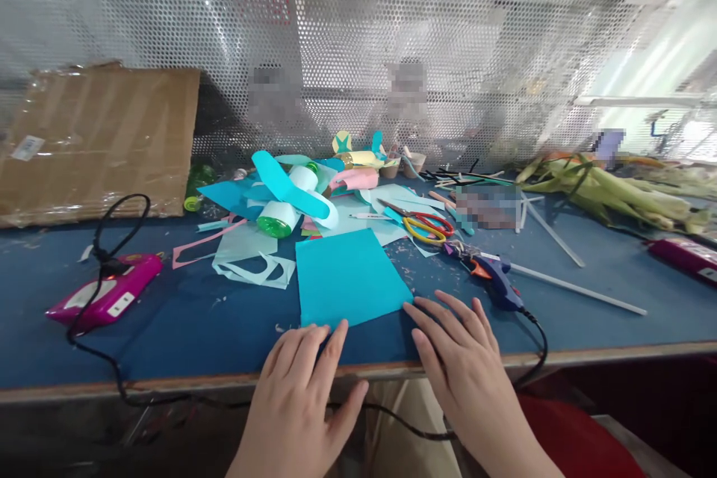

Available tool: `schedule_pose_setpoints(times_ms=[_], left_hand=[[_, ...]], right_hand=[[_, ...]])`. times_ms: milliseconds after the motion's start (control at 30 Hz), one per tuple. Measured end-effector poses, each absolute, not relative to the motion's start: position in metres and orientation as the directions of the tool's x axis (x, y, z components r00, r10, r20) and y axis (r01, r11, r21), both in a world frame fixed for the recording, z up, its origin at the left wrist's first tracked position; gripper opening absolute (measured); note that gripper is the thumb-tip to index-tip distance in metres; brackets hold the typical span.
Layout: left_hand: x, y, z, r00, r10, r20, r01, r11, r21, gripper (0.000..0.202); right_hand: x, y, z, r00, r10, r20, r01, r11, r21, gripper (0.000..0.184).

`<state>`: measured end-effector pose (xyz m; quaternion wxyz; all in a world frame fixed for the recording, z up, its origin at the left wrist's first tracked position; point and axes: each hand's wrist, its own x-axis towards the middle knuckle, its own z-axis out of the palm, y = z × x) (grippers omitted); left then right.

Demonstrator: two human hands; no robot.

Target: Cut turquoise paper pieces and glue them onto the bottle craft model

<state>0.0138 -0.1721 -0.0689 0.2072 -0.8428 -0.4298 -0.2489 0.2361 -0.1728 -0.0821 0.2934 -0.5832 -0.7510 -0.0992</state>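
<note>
Both hands (302,381) (456,347) flat, fingertips touching teal sheet (350,278) near edge.

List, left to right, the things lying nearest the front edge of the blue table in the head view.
Pink device → turquoise paper sheet → blue glue gun → white stick → second pink device

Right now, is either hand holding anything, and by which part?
Nothing is held. The left hand and right hand lie open on the table, fingers touching the near edge of the turquoise sheet.
</note>
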Motion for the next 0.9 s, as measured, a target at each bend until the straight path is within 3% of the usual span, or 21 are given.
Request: schedule_pose_setpoints(times_ms=[300, 600, 900], left_hand=[[-0.006, -0.178, -0.065, 0.460, 0.560, 0.690, 0.796, -0.603, -0.041, 0.019], [-0.021, -0.183, -0.071, 0.428, 0.609, 0.668, 0.801, -0.598, 0.031, 0.022], [-0.018, -0.180, -0.071, 0.502, 0.598, 0.625, 0.798, -0.599, -0.067, 0.019]], right_hand=[[0.235, -0.173, -0.081, -0.118, 0.825, 0.552, 0.953, 0.251, -0.171, 0.035], [0.237, -0.174, -0.083, -0.123, 0.815, 0.566, 0.949, 0.263, -0.173, 0.035], [0.239, -0.174, -0.084, -0.133, 0.833, 0.537, 0.942, 0.275, -0.193, 0.036]])
